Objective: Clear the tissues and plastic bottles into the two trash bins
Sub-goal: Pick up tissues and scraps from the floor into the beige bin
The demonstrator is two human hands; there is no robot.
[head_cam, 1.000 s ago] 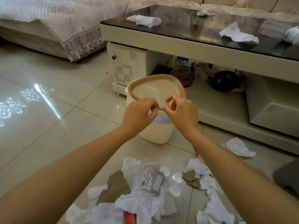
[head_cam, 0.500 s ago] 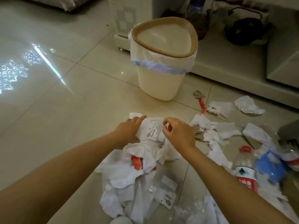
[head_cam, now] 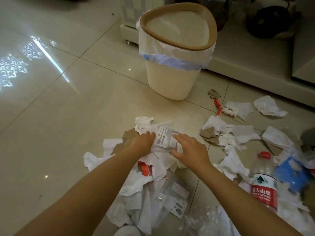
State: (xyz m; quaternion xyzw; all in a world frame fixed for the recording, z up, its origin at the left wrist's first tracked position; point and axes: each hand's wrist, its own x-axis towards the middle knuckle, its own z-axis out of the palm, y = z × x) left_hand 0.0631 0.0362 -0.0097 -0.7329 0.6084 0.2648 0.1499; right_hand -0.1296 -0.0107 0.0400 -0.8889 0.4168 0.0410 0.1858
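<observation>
A glossy tiled floor filled most of the view, with a pale cabinet base running along its far side. In front of that base stood a cream trash bin, upright, lined with a white bag that folded over its brown rim. Nearer the person, a heap of crumpled white tissues lay spread across the tiles, mixed with brown paper scraps and clear plastic wrapping. More tissues lay scattered to the right, near the cabinet base. A clear plastic bottle with a red cap and red label sat among the litter at the right, touching a blue packet. Both arms reached into the far end of the heap. The left hand had its fingers curled down onto a printed plastic wrapper and the tissue under it, though whether it actually gripped them could not be told. The right hand lay just beside the wrapper with its fingers straight and spread, holding nothing, its fingertips touching the wrapper's edge.
</observation>
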